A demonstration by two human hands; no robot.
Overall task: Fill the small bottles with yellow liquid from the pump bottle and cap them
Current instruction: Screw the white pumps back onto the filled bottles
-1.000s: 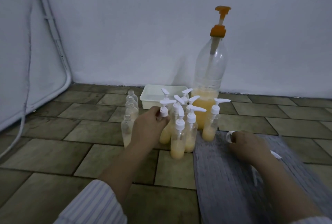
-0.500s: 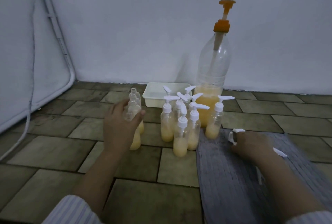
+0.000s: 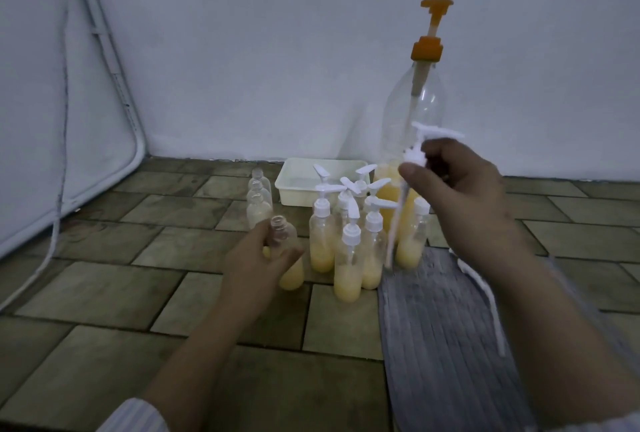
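Observation:
My left hand (image 3: 254,263) grips an uncapped small bottle (image 3: 289,258) part full of yellow liquid, tilted, just above the tiled floor. My right hand (image 3: 460,199) is raised and pinches a white pump cap (image 3: 420,151) whose long dip tube hangs down in front of the capped bottles. Several capped small bottles (image 3: 348,258) with yellow liquid stand clustered in the middle. Behind them stands the tall pump bottle (image 3: 414,120) with an orange pump head, yellow liquid low in it.
Two uncapped small bottles (image 3: 258,203) stand at the left back. A white tray (image 3: 301,182) sits by the wall. A grey ribbed mat (image 3: 440,327) lies at the right, with another white pump cap (image 3: 481,289) on it. A white frame and cord run along the left.
My right hand rose from the mat, lifting a pump cap with its tube. My left hand left the capped bottles, took an uncapped bottle at the left and drew it nearer.

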